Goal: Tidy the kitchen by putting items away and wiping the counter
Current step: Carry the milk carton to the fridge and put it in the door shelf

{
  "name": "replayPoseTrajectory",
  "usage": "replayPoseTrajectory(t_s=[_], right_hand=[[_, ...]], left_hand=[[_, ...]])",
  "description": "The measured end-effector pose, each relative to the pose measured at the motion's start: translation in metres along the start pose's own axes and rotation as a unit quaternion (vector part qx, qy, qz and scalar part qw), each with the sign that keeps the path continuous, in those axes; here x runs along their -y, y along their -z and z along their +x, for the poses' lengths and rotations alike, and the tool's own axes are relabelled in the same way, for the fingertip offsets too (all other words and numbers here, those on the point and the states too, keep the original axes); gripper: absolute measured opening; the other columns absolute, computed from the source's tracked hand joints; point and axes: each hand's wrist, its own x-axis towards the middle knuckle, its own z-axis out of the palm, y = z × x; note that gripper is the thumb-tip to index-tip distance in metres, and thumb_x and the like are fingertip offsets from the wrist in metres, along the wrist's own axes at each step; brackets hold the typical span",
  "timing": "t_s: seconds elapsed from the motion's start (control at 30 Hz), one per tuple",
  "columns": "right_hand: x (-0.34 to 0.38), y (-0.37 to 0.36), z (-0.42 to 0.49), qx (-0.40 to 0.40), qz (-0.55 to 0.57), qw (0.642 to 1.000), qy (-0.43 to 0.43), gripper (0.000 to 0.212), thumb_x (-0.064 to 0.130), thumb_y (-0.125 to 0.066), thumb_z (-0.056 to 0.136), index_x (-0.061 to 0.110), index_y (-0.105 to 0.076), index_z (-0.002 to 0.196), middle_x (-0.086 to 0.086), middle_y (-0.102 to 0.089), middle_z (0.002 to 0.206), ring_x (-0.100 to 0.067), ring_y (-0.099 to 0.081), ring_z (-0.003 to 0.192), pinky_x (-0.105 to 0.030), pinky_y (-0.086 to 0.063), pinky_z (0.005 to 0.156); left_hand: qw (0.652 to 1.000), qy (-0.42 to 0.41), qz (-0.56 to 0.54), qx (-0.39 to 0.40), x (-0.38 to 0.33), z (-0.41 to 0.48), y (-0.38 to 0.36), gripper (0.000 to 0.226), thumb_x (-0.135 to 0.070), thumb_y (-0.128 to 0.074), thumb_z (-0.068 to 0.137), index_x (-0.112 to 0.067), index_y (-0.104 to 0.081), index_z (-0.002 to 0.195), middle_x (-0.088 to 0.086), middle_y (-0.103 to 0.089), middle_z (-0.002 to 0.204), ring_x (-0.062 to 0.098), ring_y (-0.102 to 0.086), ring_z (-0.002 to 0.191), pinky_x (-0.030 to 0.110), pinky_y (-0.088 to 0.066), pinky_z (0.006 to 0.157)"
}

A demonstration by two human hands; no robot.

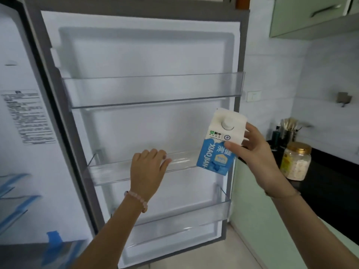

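Observation:
The fridge door (147, 55) stands wide open in front of me, with three clear plastic door shelves. My right hand (254, 150) holds a blue and white milk carton (219, 144) with a white screw cap, tilted, at the right end of the middle door shelf (108, 171). The carton's lower corner overlaps that shelf's right end. My left hand (147, 167) grips the front rim of the same shelf, fingers curled over it. A bead bracelet sits on my left wrist.
A black counter (330, 195) runs along the right, with a gold-lidded jar of flakes (296, 161) and a utensil holder (289, 129) behind it. Green cabinets hang above and stand below. The fridge interior (17, 113), with blue-taped drawers, is at the left.

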Motion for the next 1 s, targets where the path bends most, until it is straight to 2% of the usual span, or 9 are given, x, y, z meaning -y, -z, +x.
replayPoseTrajectory(t_s=[0.07,0.23,0.33,0.4,0.53,0.63,0.73,0.83,1.0], right_hand=[[0.004,-0.008,0.025,0.019,-0.004,1.000,0.011,0.062,0.026,-0.079,0.070,0.029,-0.052,0.126,-0.003,-0.063,0.120,-0.026,-0.059,0.115,-0.045,-0.055,0.089],[0.015,-0.022,0.066,0.071,-0.009,0.997,0.031,0.082,0.050,-0.083,0.053,0.031,-0.052,0.127,-0.002,-0.063,0.119,-0.023,-0.060,0.114,-0.041,-0.056,0.087],[0.007,-0.027,0.083,0.095,-0.010,0.994,0.053,0.066,0.022,-0.080,0.071,0.029,-0.048,0.128,0.004,-0.061,0.118,-0.017,-0.058,0.115,-0.031,-0.055,0.088],[-0.001,-0.031,0.090,0.120,0.000,0.991,0.065,0.064,0.005,-0.075,0.075,0.033,-0.047,0.125,0.005,-0.059,0.119,-0.016,-0.055,0.116,-0.024,-0.053,0.087],[-0.018,-0.040,0.104,0.154,0.039,0.986,0.057,0.064,-0.006,-0.072,0.073,0.036,-0.045,0.112,0.003,-0.056,0.125,-0.020,-0.051,0.124,-0.024,-0.054,0.087],[-0.034,-0.052,0.109,0.175,0.040,0.983,0.032,0.059,-0.007,-0.072,0.073,0.029,-0.044,0.109,0.006,-0.055,0.122,-0.021,-0.050,0.126,-0.025,-0.055,0.088],[-0.046,-0.059,0.114,0.194,0.032,0.981,-0.001,0.065,-0.005,-0.072,0.073,0.018,-0.041,0.125,0.003,-0.055,0.127,-0.019,-0.051,0.125,-0.035,-0.053,0.095],[-0.047,-0.064,0.120,0.215,0.023,0.976,-0.026,0.069,0.000,-0.071,0.076,0.019,-0.040,0.135,-0.004,-0.055,0.131,-0.020,-0.055,0.119,-0.041,-0.052,0.095],[-0.045,-0.082,0.124,0.269,-0.012,0.963,-0.027,0.063,0.004,-0.071,0.078,0.026,-0.042,0.129,-0.001,-0.060,0.119,-0.014,-0.060,0.106,-0.031,-0.056,0.085]], left_hand=[[1.000,-0.003,0.005,-0.010,0.001,0.002,-0.006,0.028,-0.043,-0.044,0.088,-0.022,-0.061,0.080,-0.005,-0.062,0.066,0.020,-0.057,0.062,0.030,-0.029,0.067],[1.000,-0.002,0.014,-0.022,0.000,0.003,-0.016,0.033,-0.044,-0.041,0.088,-0.021,-0.064,0.085,-0.003,-0.066,0.072,0.019,-0.059,0.065,0.031,-0.041,0.066],[0.999,0.001,0.016,-0.029,-0.001,0.003,-0.018,0.033,-0.045,-0.041,0.089,-0.020,-0.064,0.086,-0.002,-0.066,0.073,0.020,-0.058,0.066,0.030,-0.037,0.067],[0.999,0.007,0.020,-0.029,-0.002,0.004,-0.017,0.034,-0.045,-0.040,0.089,-0.020,-0.063,0.086,-0.002,-0.066,0.074,0.020,-0.058,0.066,0.031,-0.038,0.066],[0.999,0.015,0.025,-0.022,-0.005,0.005,-0.015,0.034,-0.045,-0.041,0.088,-0.020,-0.064,0.086,-0.002,-0.066,0.074,0.020,-0.059,0.066,0.031,-0.040,0.068],[0.999,-0.002,0.048,-0.012,-0.002,0.007,-0.013,0.030,-0.042,-0.043,0.088,-0.020,-0.063,0.087,-0.004,-0.064,0.072,0.019,-0.058,0.064,0.030,-0.033,0.066],[0.999,-0.011,0.046,0.005,0.005,0.007,-0.006,0.033,-0.041,-0.040,0.088,-0.019,-0.065,0.087,-0.005,-0.066,0.071,0.016,-0.060,0.062,0.028,-0.042,0.062],[0.999,0.008,0.032,0.019,0.014,0.004,0.003,0.035,-0.043,-0.039,0.088,-0.020,-0.065,0.087,-0.005,-0.066,0.069,0.016,-0.060,0.060,0.027,-0.045,0.061],[0.998,0.030,0.051,0.021,0.013,0.001,0.007,0.031,-0.043,-0.038,0.088,-0.023,-0.061,0.083,-0.007,-0.062,0.067,0.017,-0.057,0.061,0.027,-0.031,0.065]])
